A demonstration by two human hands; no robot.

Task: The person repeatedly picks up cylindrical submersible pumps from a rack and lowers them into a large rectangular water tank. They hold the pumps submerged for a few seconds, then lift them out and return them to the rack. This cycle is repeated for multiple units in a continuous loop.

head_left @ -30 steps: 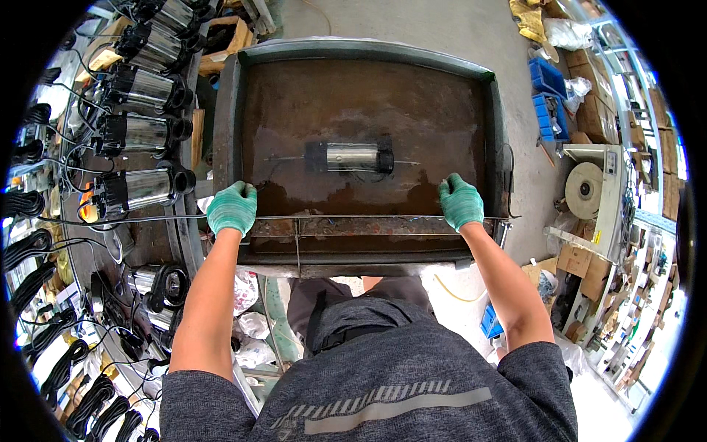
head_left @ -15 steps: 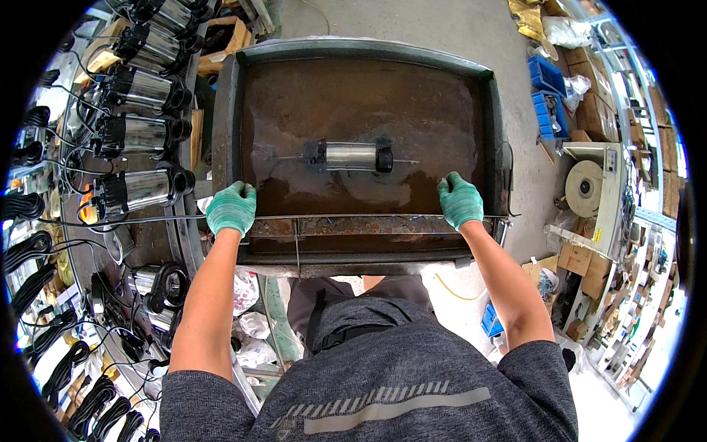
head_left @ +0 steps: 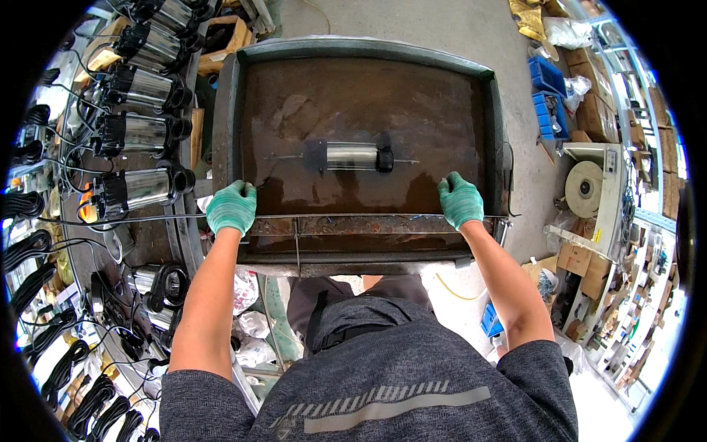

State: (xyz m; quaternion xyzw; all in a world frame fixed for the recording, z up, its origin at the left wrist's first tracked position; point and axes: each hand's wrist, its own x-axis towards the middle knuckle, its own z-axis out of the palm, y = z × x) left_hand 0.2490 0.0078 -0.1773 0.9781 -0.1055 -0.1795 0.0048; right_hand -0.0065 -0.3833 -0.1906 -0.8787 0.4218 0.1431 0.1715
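A submersible pump [head_left: 352, 156], a silver cylinder with black ends, lies sideways in brownish water inside a rectangular metal tank [head_left: 361, 48]. Thin rod-like lines stick out from both its ends. Both hands wear green knit gloves and are apart from the pump. My left hand [head_left: 232, 208] is closed at the tank's near left side, beside the end of a rusty metal crossbar [head_left: 368, 225]. On the near right, my right hand [head_left: 462, 200] is also closed, above the bar's other end. What either hand grips, if anything, is hidden under the fingers.
Several similar pumps [head_left: 143, 193] with black cables line a bench on the left. A long cable [head_left: 140, 219] runs from there toward my left hand. Blue bins [head_left: 549, 114], cardboard boxes [head_left: 595, 114] and a cable reel [head_left: 583, 188] stand on the right.
The water surface has shifted, with reflections and ripples around the pump looking different. My hands and the pump stay in nearly the same place.
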